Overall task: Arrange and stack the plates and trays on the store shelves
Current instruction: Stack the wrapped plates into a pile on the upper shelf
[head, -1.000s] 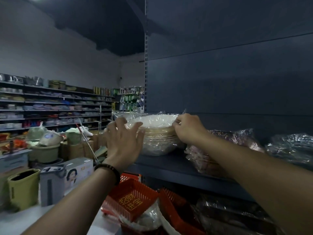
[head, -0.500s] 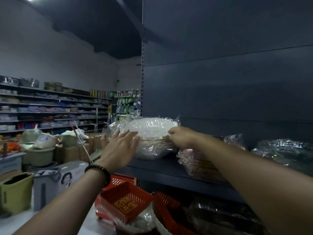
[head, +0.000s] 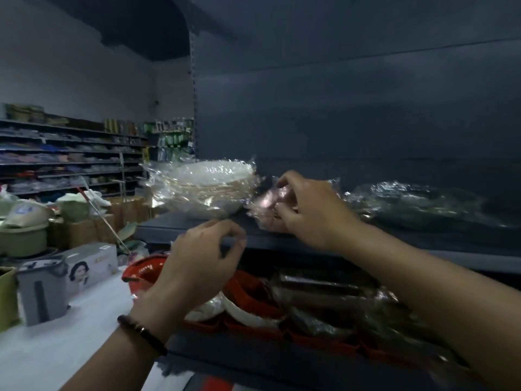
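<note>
1. A stack of white plates point(head: 207, 187) sits on the dark shelf point(head: 174, 230), near its left end.
2. The plates lie flat with the hollow side up. They are round, so no side is longer. Clear plastic is wrapped all around them.
3. The right hand point(head: 307, 204) is just to the right of the plates, apart from them.
4. Its fingers point(head: 283, 179) are bent tight and grip the crinkly plastic of a pink bundle point(head: 265, 206) on the same shelf. The bundle is blurry, so which way it points cannot be told.
5. The left hand point(head: 203, 258) hangs in the air in front of the shelf edge, below the plates.
6. Its fingers point(head: 225, 225) are loosely bent, with the thumb close to them, and there is nothing in them.
7. A dark bracelet point(head: 141, 334) is on the left wrist.
8. A shiny bundle point(head: 417, 201) in plastic lies farther right on the shelf.
9. On the lower shelf point(head: 239, 359) are red baskets point(head: 253, 289), and beside them dark trays point(head: 324, 292) in plastic, lying with their long sides left to right.
10. On the left is a white tabletop point(head: 56, 348) with a box point(head: 93, 263) and a grey jug point(head: 42, 292) on it.
</note>
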The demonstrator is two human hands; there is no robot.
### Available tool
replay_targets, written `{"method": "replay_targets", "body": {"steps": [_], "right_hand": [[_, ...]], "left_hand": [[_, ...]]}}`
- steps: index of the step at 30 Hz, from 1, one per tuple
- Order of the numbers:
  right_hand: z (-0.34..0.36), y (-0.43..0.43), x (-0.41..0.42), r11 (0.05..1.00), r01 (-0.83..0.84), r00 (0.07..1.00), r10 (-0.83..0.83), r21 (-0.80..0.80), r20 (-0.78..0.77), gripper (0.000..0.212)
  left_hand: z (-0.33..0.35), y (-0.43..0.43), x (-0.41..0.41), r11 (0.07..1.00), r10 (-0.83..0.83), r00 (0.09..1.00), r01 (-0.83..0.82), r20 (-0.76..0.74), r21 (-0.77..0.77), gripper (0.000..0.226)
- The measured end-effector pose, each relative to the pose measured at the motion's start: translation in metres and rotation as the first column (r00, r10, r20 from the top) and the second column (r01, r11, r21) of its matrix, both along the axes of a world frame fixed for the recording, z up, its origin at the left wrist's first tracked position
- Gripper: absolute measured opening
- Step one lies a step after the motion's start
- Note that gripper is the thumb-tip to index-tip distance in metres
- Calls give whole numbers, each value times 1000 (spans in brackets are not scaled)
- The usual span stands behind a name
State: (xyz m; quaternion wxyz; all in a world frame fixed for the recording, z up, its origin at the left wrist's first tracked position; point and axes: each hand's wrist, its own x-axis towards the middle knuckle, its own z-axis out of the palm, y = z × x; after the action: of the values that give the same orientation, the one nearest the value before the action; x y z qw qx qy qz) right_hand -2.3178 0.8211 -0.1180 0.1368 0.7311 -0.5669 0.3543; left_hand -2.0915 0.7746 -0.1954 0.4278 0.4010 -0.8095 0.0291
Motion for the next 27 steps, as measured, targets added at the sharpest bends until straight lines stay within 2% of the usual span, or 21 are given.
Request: {"method": "replay_targets", "body": {"steps": [3, 6, 15, 18, 20, 23, 27], "right_hand": [[-25, 38, -29, 1000, 9, 999, -9, 10, 34, 16], [-61, 70, -60, 996, 73, 993, -76, 42, 88, 17], [-178, 98, -136, 918, 263, 918, -332, 295, 215, 10], [-212, 88, -146, 900, 275, 890, -372, 340, 266, 35], [-232, 77, -151, 907, 276, 883, -370, 318, 289, 52], [-258, 56, -160, 933, 248, 884, -328, 261, 334, 64], [-276, 30, -165, 953, 214, 848, -290, 213, 443, 78]], "left_hand": [[-35, 22, -25, 994, -105, 993, 106, -51, 22, 24], [-74, 35, -52, 988, -150, 989, 151, -11, 45, 14], [-157, 49, -126, 952, -221, 971, 235, -91, 198, 13], [-175, 37, -144, 938, -194, 966, 235, -172, 256, 21], [-192, 30, -156, 936, -167, 955, 232, -247, 265, 34], [-220, 22, -171, 920, -120, 941, 226, -317, 322, 60], [-237, 13, -189, 890, -54, 891, 248, -451, 383, 59]]}}
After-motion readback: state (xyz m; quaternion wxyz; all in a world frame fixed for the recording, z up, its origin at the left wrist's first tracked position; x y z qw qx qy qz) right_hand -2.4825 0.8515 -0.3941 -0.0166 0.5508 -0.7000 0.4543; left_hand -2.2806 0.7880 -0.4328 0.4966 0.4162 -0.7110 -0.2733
